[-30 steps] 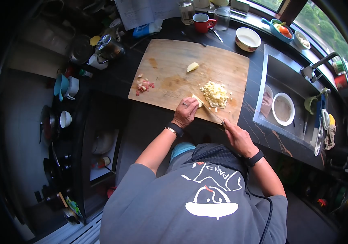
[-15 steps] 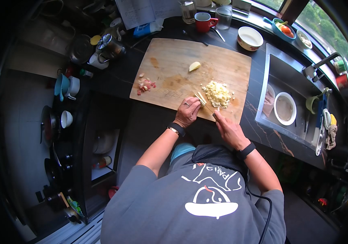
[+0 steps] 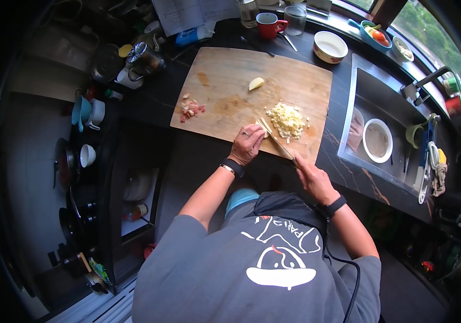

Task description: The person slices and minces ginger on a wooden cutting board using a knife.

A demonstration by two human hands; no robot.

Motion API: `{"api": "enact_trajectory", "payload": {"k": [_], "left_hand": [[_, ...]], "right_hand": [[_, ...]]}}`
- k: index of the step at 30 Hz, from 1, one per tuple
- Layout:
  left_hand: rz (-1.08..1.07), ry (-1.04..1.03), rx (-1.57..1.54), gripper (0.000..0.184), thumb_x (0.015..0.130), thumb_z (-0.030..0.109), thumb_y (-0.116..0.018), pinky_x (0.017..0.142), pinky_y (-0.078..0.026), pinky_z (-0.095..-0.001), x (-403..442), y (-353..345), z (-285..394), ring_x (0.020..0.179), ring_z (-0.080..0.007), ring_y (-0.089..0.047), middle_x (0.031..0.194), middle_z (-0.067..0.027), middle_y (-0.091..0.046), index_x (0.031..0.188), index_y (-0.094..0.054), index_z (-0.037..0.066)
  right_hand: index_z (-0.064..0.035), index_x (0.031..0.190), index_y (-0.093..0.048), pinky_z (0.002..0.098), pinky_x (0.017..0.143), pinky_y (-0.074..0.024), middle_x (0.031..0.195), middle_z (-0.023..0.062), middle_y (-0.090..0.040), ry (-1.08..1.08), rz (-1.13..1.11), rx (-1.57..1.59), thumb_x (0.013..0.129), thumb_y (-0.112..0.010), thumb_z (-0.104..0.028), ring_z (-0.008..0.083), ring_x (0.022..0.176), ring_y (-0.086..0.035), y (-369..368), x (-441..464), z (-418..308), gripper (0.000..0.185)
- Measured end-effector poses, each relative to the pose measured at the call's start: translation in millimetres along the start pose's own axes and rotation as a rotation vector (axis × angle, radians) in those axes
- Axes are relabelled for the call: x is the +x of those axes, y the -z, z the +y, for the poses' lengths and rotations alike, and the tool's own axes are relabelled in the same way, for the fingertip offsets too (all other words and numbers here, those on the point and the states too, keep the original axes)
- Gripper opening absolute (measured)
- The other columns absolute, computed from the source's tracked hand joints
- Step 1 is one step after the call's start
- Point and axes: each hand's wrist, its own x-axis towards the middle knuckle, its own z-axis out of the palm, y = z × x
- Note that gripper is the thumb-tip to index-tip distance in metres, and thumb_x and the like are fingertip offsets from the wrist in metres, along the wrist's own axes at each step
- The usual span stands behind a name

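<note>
My left hand [image 3: 247,143] is closed, its fingertips pressing pale yellow strips [image 3: 264,124] onto the wooden cutting board [image 3: 236,67] near its front edge. In my right hand [image 3: 316,182] is a knife [image 3: 282,147], gripped by the handle. Its blade slants up and left, with the tip end beside the strips and close to my left fingertips. Just right of the blade lies a heap of small pale yellow diced pieces [image 3: 287,120]. Farther back rests a pale yellow wedge [image 3: 256,83]. Small pink and white chopped bits [image 3: 191,109] sit at the board's left side.
Right of the board is a sink [image 3: 349,134] holding a white bowl [image 3: 377,141]. A patterned bowl [image 3: 330,47], a red mug [image 3: 269,26] and a glass [image 3: 295,20] stand behind the board. To the left is a metal pot [image 3: 147,60].
My right hand has drawn back to the right and down with the knife, so more of the blade shows. The left hand stays on the strips. The view has shifted slightly.
</note>
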Motion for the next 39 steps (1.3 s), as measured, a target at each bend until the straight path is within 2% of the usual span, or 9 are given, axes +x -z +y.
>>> {"api": "enact_trajectory", "payload": {"k": [6,8,12,15,28,31,34,36,39], "left_hand": [[0.018,0.005,-0.007,0.019,0.079,0.001,-0.073,0.086,-0.053,-0.0380,0,-3,1,0.096,-0.0294,-0.063,0.098,-0.0081,-0.066,0.095,-0.067,0.005],[0.016,-0.006,-0.015,0.015,0.080,0.000,-0.073,0.086,-0.052,-0.0389,1,-1,0,0.096,-0.0305,-0.063,0.098,-0.0100,-0.067,0.093,-0.067,0.003],[0.022,-0.005,-0.011,0.016,0.079,0.000,-0.073,0.086,-0.052,-0.0390,-1,-2,0,0.095,-0.0308,-0.063,0.099,-0.0103,-0.067,0.093,-0.067,0.003],[0.027,0.005,-0.007,0.016,0.079,0.000,-0.074,0.086,-0.052,-0.0392,-2,-3,-1,0.095,-0.0311,-0.064,0.099,-0.0107,-0.067,0.093,-0.067,0.003],[0.025,0.017,-0.003,0.016,0.079,0.000,-0.074,0.084,-0.053,-0.0388,0,-1,3,0.094,-0.0303,-0.064,0.099,-0.0099,-0.066,0.092,-0.068,0.004],[0.035,0.027,0.004,0.015,0.079,0.001,-0.074,0.083,-0.053,-0.0387,0,-1,5,0.094,-0.0301,-0.063,0.098,-0.0092,-0.066,0.092,-0.068,0.005],[0.037,0.032,0.015,0.015,0.079,0.002,-0.074,0.084,-0.052,-0.0388,-2,-3,3,0.094,-0.0301,-0.062,0.098,-0.0087,-0.065,0.093,-0.068,0.005],[0.036,0.019,0.017,0.015,0.080,0.003,-0.074,0.084,-0.052,-0.0389,-3,-3,2,0.095,-0.0303,-0.062,0.098,-0.0085,-0.065,0.093,-0.068,0.006],[0.029,0.025,0.022,0.014,0.081,0.004,-0.074,0.085,-0.052,-0.0396,-4,-6,3,0.096,-0.0310,-0.062,0.099,-0.0092,-0.065,0.093,-0.067,0.005]], "right_hand": [[-0.0125,0.144,-0.042,0.0478,0.071,-0.0540,0.094,0.0218,-0.066,0.017,0.038,0.041,0.098,-0.056,-0.015,0.0413,0.083,-0.066,19,-2,-15,0.048],[-0.0080,0.144,-0.043,0.0449,0.077,-0.0529,0.102,0.0228,-0.066,-0.021,0.004,0.070,0.095,-0.057,-0.005,0.0414,0.091,-0.065,16,9,-22,0.050],[-0.0069,0.144,-0.042,0.0463,0.081,-0.0523,0.107,0.0242,-0.065,-0.029,-0.029,0.097,0.097,-0.055,-0.007,0.0431,0.094,-0.064,12,26,-29,0.049],[-0.0108,0.144,-0.041,0.0489,0.077,-0.0530,0.103,0.0240,-0.067,0.032,0.022,0.097,0.099,-0.054,-0.015,0.0421,0.093,-0.065,6,31,-24,0.047],[-0.0107,0.144,-0.041,0.0516,0.069,-0.0529,0.094,0.0245,-0.067,-0.031,-0.008,0.017,0.099,-0.053,-0.017,0.0440,0.081,-0.066,-22,51,-17,0.047],[-0.0112,0.145,-0.040,0.0515,0.066,-0.0527,0.090,0.0249,-0.067,0.123,0.177,0.045,0.099,-0.054,-0.017,0.0436,0.078,-0.066,-18,24,-9,0.048],[-0.0120,0.145,-0.041,0.0506,0.068,-0.0531,0.091,0.0243,-0.067,-0.011,0.026,-0.008,0.098,-0.055,-0.016,0.0430,0.078,-0.066,5,-2,-14,0.049],[-0.0119,0.145,-0.043,0.0473,0.075,-0.0524,0.097,0.0246,-0.067,-0.184,-0.164,0.013,0.097,-0.056,-0.011,0.0410,0.086,-0.066,27,-9,-23,0.051],[-0.0099,0.144,-0.042,0.0477,0.075,-0.0531,0.098,0.0235,-0.067,-0.068,-0.048,0.046,0.098,-0.055,-0.012,0.0417,0.086,-0.066,30,-7,-23,0.048]]}}
